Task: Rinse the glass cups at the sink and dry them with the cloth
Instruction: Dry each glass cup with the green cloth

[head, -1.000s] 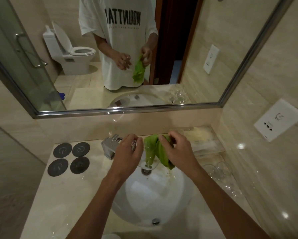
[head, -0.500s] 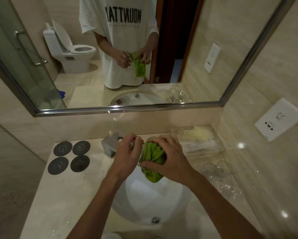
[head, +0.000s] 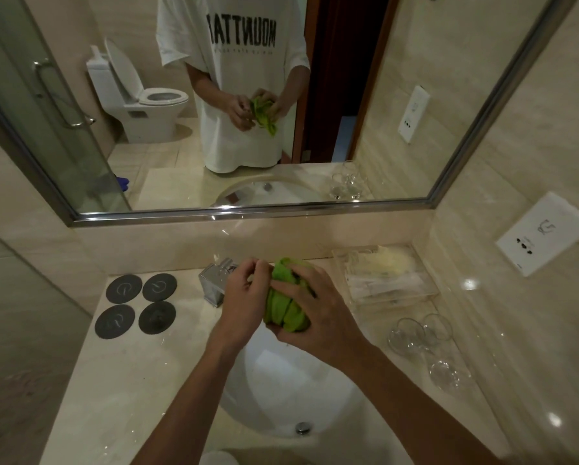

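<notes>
Head view, the only one. Readable writing: the mirror (head: 315, 209) reflects your white T-shirt (head: 238, 72) with reversed block print, "MOUNTTA…" as far as it shows; the smaller line under it is too blurred to read. The wall socket plate (head: 546, 233) at 3 o'clock carries a small logo, not legible. Four dark round coasters (head: 137, 305) at 9 o'clock each show a pale curled mark, no text.

Your right hand (head: 318, 317) is curled around the bunched green cloth (head: 286, 302), fingers spread over its top and thumb under it, held above the far side of the white sink (head: 281, 397). Your left hand (head: 248, 297) sits just at 9 o'clock of the cloth, fingertips pinched together at the cloth's upper edge; what they pinch is hidden, so I cannot tell whether it is glass or fabric. No cup is clearly visible inside the cloth.

Other glass cups (head: 422, 333) stand on the counter (head: 120, 380) at 3 o'clock of the sink, with one more (head: 449, 375) nearer you. The chrome faucet (head: 216, 283) is behind your left hand. A clear tray (head: 388, 280) of packets sits at 2 o'clock.
</notes>
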Demonstrator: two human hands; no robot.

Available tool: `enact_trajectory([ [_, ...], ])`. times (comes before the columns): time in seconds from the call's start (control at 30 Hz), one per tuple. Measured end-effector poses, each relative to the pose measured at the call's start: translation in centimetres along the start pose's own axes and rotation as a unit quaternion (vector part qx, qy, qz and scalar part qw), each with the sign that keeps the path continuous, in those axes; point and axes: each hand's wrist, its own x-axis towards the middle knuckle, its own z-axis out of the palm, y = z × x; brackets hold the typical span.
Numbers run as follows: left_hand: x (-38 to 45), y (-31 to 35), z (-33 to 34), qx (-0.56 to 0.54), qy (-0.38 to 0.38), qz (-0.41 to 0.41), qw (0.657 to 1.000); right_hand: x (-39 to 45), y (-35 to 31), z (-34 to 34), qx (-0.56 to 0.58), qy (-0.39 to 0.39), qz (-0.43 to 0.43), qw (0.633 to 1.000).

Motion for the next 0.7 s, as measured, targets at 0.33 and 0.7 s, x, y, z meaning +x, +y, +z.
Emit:
enact_trajectory([
  [0.33, -0.5, 0.3, -0.4, 0.001, -0.029, 0.039, 0.999, 2.0, -0.6, -3.1, 0.498, -0.103, 0.412, 0.756],
  [0.7, -0.2, 0.6, -0.3, -0.024, 0.004, 0.044, 0.999, 1.5, -3.3, -3.1, 0.389, -0.054, 0.309, 0.866],
])
